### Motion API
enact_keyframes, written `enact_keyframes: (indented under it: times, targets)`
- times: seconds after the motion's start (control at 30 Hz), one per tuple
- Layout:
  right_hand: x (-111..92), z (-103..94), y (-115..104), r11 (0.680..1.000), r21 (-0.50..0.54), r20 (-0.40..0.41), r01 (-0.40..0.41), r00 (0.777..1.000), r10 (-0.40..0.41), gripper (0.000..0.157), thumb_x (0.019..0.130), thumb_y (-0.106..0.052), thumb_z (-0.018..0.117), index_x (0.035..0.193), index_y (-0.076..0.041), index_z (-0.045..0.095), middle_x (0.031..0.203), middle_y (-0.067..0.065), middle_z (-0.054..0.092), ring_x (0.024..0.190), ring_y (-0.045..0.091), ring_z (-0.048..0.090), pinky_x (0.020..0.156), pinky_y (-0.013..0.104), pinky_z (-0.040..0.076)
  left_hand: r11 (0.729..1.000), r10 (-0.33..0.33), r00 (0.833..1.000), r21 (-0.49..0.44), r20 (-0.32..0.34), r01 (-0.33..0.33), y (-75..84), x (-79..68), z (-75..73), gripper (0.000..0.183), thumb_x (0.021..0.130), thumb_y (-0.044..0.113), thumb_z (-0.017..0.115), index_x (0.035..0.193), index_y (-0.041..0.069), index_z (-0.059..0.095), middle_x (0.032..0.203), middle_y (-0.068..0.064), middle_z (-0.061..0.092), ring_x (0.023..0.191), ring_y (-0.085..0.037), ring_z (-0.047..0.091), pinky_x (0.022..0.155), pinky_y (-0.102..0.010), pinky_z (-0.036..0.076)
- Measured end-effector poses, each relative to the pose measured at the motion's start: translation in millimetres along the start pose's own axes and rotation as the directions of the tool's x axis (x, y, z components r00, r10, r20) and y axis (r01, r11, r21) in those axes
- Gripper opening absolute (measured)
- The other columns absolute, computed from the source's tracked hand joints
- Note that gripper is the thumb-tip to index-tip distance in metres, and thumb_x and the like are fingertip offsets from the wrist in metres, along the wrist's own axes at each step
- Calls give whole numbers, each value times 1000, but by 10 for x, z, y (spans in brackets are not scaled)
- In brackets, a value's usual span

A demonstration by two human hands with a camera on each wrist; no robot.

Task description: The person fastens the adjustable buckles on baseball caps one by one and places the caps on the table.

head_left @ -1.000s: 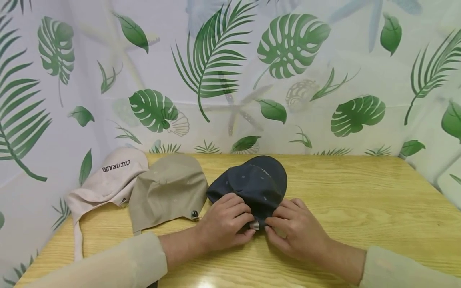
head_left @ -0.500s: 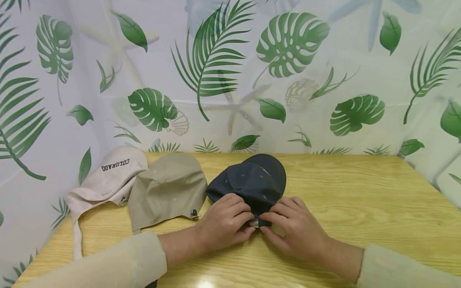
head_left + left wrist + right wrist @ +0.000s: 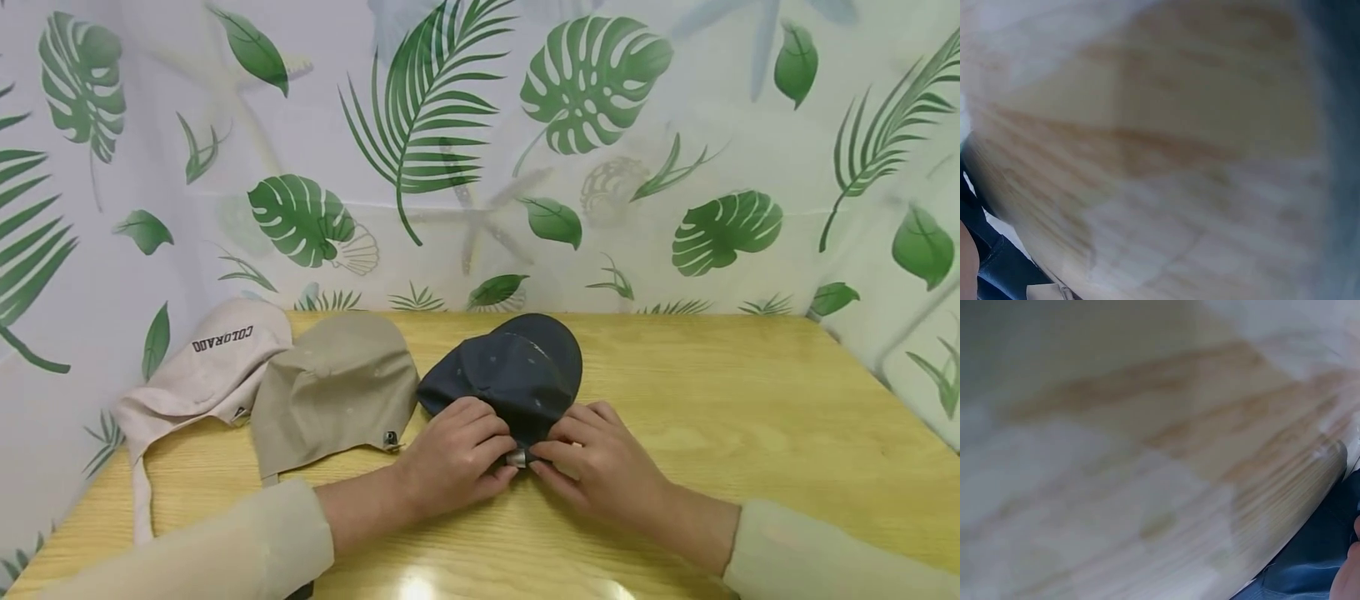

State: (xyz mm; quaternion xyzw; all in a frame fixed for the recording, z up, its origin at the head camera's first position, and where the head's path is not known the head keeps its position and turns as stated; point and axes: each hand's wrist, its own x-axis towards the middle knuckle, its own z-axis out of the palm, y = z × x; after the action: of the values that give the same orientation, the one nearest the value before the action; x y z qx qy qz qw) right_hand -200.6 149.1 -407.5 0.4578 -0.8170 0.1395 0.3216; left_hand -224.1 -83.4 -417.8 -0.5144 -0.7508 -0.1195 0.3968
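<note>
A navy baseball cap (image 3: 510, 371) lies on the table in the head view, its brim turned away toward the back right. At its near edge is the back strap with a small silver buckle (image 3: 516, 458). My left hand (image 3: 457, 458) pinches the strap just left of the buckle, knuckles against the crown. From the other side my right hand (image 3: 603, 467) pinches the strap close to the buckle. Both wrist views are mostly blurred wood, with navy cloth (image 3: 1007, 269) at the lower left of the left one and a dark blue piece (image 3: 1304, 569) at the lower right of the right one.
Left of the navy cap lies a khaki cap (image 3: 337, 392), overlapping a pale pink cap (image 3: 217, 358) lettered COLORADO, whose strap hangs toward the front. The wooden table (image 3: 735, 417) extends to the right. A leaf-print curtain (image 3: 480, 167) stands behind.
My right fingers have moved left, closer to the buckle, and the strap that showed between them is now mostly covered. My left hand keeps its grip. The head view has shifted slightly.
</note>
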Motion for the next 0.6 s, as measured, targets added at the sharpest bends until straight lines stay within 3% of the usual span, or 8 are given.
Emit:
enact_keyframes:
  times: [0.1,0.33,0.6]
  targets:
    - [46,15,25,999,-8,-23,31,999,-31,12,91,-29,71,89,-18,77,83,-5,64,83,16,57,75,35,41,1000,9,1000,17,13,-9,-35,7,-15,10,81,24,77,84,14,74,87,2,67,85,-15,60,87,-30,50]
    - [35,9,37,1000,-9,-19,17,1000,-17,9,79,-22,81,87,-19,77,82,-5,64,82,15,56,73,35,40,1000,15,1000,21,18,-15,-20,6,-4,12,81,24,78,84,14,74,87,2,66,86,-15,60,86,-30,50]
    - [-12,-27,31,1000,-10,-10,-2,1000,2,7,82,-23,79,87,-19,77,82,-6,63,81,14,55,73,35,40,1000,-9,1000,-25,7,9,8,17,13,12,80,24,79,83,14,73,86,3,66,84,-15,60,85,-30,50]
